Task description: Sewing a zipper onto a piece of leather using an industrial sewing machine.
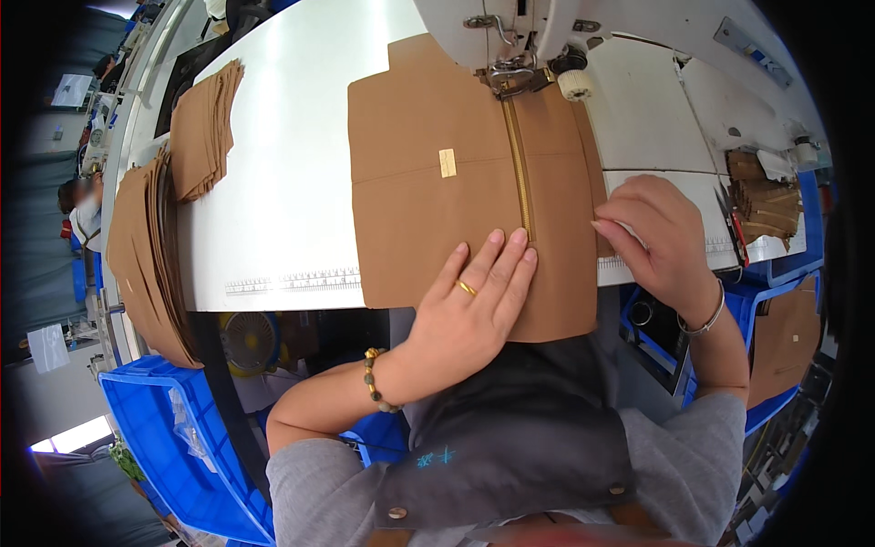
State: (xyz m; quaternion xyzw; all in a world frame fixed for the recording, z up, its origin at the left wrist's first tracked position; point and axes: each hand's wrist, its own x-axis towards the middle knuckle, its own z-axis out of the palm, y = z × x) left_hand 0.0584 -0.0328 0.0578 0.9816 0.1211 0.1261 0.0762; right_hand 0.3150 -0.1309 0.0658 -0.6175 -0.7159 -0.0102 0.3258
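Flat brown fabric panel (pixel 410 219) mid-frame, long gold zipper (pixel 518 164) in place, far end under white sewing machine (pixel 447 27); stitching looks unfinished. Left hand (pixel 478 301) flat, fingers slightly spread; right hand (pixel 661 232) curled, pinch unclear.

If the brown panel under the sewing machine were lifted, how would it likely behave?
The brown panel probably bends easily, being a thin, broad sheet. It may flex less where the gold zipper runs. It might snag, since part lies beneath the sewing machine.
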